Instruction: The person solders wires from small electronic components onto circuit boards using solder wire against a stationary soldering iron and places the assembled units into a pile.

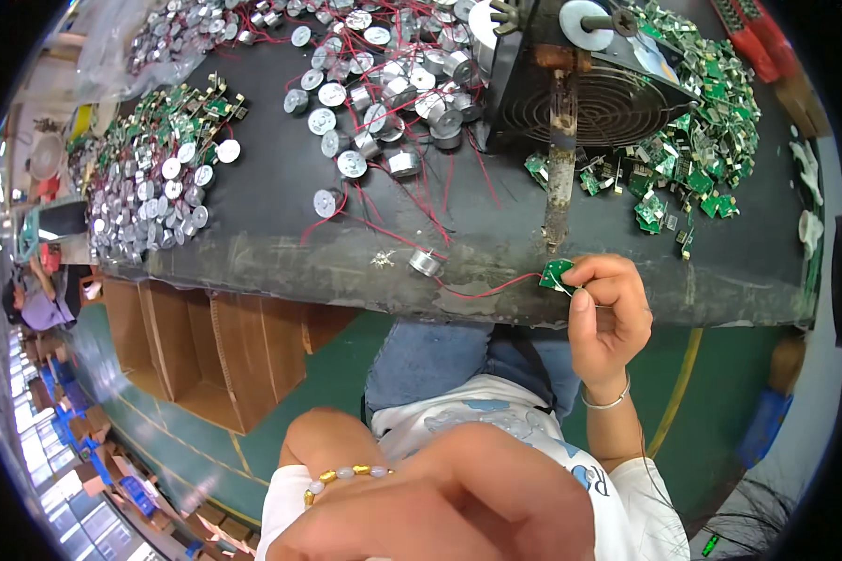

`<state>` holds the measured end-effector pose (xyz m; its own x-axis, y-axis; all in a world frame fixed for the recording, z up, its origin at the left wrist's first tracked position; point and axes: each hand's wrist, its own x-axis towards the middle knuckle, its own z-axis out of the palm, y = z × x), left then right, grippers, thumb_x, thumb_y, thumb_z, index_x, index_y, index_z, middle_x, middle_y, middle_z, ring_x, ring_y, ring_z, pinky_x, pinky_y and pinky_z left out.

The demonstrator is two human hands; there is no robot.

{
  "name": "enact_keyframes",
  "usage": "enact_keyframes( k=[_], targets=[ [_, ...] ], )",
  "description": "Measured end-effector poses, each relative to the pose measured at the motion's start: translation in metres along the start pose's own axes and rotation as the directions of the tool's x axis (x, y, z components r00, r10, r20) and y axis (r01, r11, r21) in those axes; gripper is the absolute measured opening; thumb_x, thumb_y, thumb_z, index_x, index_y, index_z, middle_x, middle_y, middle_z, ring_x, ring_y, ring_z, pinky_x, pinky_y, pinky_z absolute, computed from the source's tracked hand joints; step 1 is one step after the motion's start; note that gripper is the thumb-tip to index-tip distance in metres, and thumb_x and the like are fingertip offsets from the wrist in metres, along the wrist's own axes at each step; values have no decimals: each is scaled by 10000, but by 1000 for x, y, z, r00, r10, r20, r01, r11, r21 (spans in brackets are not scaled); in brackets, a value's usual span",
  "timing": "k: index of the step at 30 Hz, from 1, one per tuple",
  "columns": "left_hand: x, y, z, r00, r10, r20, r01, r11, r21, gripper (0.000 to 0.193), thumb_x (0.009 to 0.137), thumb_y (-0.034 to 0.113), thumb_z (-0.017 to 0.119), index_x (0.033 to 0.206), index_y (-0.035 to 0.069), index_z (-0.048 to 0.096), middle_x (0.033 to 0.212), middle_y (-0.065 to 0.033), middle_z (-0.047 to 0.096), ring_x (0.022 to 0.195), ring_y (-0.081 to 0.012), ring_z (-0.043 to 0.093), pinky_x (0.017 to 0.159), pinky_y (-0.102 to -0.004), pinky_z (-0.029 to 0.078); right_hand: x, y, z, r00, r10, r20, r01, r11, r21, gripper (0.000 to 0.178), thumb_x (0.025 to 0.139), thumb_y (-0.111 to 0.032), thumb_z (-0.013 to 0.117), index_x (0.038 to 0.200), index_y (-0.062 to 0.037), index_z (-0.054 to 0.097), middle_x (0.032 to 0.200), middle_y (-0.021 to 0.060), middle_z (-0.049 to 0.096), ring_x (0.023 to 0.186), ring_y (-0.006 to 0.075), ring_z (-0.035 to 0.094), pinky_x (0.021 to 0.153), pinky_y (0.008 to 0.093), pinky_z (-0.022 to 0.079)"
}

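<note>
My right hand (613, 313), with a bangle at the wrist, pinches a small green circuit board (554, 273) between thumb and index finger at the table's front edge. The board sits just under the tip of an upright, stained soldering iron (561, 159); whether they touch I cannot tell. From the board a red wire (482, 294) runs left to a small round silver motor (427, 263) lying on the dark table. My left hand (458, 500), beaded bracelet at its wrist, is raised large and blurred at the lower edge; its fingertips are hidden.
Many silver motors with red wires (384, 103) are heaped at the back middle. Green boards (711, 122) pile up at right, beside a black fan box (599, 103). More motors and boards (159, 178) lie at left. An open cardboard box (192, 346) stands below the table (281, 266).
</note>
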<state>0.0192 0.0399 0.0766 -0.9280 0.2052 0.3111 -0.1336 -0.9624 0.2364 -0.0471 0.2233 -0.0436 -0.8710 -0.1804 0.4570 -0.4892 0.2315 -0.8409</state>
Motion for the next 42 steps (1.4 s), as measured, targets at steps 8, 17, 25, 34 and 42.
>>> enact_keyframes(
  k=[8, 17, 25, 34, 42],
  targets=[
    [-11, 1, -103, 997, -24, 74, -74, -581, 810, 326, 762, 226, 723, 1030, 60, 639, 960, -76, 631, 978, -245, 581, 894, -385, 418, -5, -17, -5, 999, 40, 30, -43, 992, 115, 115, 756, 66, 587, 709, -7, 511, 848, 143, 635, 749, 230, 625, 682, 318, 519],
    [-31, 95, -92, 889, 456, -49, 264, -420, 869, 94, 917, 59, 570, 932, -5, 636, 754, -39, 642, 561, -138, 511, 508, -299, 389, -22, -12, -6, 978, 204, 48, -207, 895, 396, 151, 894, -113, 472, 816, 16, 466, 1028, 219, 555, 814, 222, 599, 750, 327, 516],
    [-9, 153, -107, 935, 356, -1, 288, -755, 589, 336, 912, 166, 596, 1214, 22, 567, 1187, -145, 583, 1126, -312, 524, 969, -396, 400, -20, -14, -10, 991, 84, 106, -82, 996, -17, 45, 807, 10, 598, 851, 7, 607, 998, 177, 602, 827, 221, 587, 720, 297, 480],
    [-17, 34, -103, 994, 82, -74, 110, -729, 676, 321, 707, 251, 794, 926, 70, 647, 742, -63, 559, 652, -238, 544, 603, -343, 427, -20, -12, -14, 971, 1, 240, -39, 987, 157, 158, 713, 2, 652, 837, -24, 558, 1024, 192, 635, 743, 184, 620, 675, 285, 501],
    [-17, 24, -89, 928, -193, -320, 309, -86, 947, 205, 648, 90, 764, 816, 43, 657, 738, -51, 637, 674, -187, 600, 636, -280, 469, -15, -18, -10, 952, 102, 288, -157, 972, 176, 213, 773, 38, 674, 785, -40, 477, 784, 104, 667, 534, 121, 566, 472, 238, 452]
  ],
)
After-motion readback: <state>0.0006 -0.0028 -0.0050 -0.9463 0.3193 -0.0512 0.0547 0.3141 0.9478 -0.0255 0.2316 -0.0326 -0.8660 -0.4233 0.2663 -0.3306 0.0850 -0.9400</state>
